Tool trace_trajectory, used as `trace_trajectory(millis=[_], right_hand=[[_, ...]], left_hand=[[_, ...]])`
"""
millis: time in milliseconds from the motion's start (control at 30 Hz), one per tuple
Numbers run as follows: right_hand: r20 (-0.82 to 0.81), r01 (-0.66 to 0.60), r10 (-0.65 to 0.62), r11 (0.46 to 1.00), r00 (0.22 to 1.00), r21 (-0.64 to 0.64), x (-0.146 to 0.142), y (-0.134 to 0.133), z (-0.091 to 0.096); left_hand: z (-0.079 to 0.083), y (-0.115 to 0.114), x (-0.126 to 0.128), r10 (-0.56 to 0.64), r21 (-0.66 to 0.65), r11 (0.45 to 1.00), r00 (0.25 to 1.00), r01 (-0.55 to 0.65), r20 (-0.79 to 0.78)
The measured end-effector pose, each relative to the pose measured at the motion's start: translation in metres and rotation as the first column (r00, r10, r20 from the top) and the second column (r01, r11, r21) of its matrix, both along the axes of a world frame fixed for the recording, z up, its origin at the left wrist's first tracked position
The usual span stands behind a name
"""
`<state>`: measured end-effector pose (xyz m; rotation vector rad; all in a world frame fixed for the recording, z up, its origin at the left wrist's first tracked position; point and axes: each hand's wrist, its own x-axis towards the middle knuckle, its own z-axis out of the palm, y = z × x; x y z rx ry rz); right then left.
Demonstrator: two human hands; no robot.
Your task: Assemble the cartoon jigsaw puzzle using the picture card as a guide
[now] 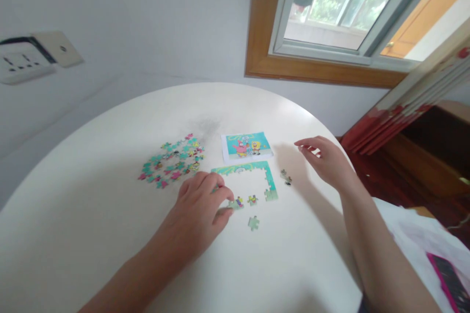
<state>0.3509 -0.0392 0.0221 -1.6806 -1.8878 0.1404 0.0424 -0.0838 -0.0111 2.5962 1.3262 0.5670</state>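
My left hand (203, 200) rests at the lower left of a partly joined jigsaw frame (270, 181). Its thumb and index finger close on the edge of a pale green puzzle piece (236, 204) with a small coloured figure; the other fingers cover the frame's left side. Just right of that lies a piece with yellow on it (252, 200), and below it a plain pale green piece (253, 223). My right hand (325, 161) hovers over the table's right side, fingers apart and nothing visible in them. Small dark-marked pieces (286, 178) lie to its left.
Many loose puzzle pieces (172, 164) are spread in a pile at the left. A picture card (247, 146) with cartoon figures lies behind the frame. The round white table (110, 234) borders a wall and a window (330, 10). A pink-edged phone (450, 279) lies lower right.
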Motion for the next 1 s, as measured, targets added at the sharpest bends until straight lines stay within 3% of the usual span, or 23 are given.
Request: trace_trajectory(millis=[133, 267, 433, 567, 867, 1000], right_hand=[[0.101, -0.052, 0.07, 0.983, 0.992, -0.175, -0.006, -0.002, -0.005], [0.115, -0.079, 0.109, 0.967, 0.987, -0.242, -0.014, -0.004, -0.006], [0.011, -0.224, 0.229, 0.96, 0.973, -0.168, -0.024, -0.006, -0.006], [-0.055, -0.392, 0.388, 0.911, 0.92, -0.132, -0.039, -0.011, -0.005], [-0.066, -0.44, 0.435, 0.89, 0.898, -0.12, -0.044, -0.013, -0.008], [-0.024, -0.498, 0.5, 0.856, 0.866, -0.136, -0.047, -0.015, -0.009]], left_hand=[[0.003, 0.002, -0.003, -0.007, -0.002, 1.0, 1.0, 0.007, 0.014], [0.008, 0.008, -0.011, 0.016, 0.009, 1.0, 1.0, -0.016, 0.021], [0.012, 0.012, -0.016, 0.022, -0.004, 1.0, 1.0, -0.022, -0.01], [0.01, 0.008, -0.012, 0.003, -0.035, 0.999, 1.0, -0.003, 0.002], [0.005, 0.006, -0.012, -0.004, -0.064, 0.998, 1.0, 0.005, 0.021], [0.003, 0.005, -0.011, -0.017, -0.074, 0.997, 0.999, 0.019, 0.027]])
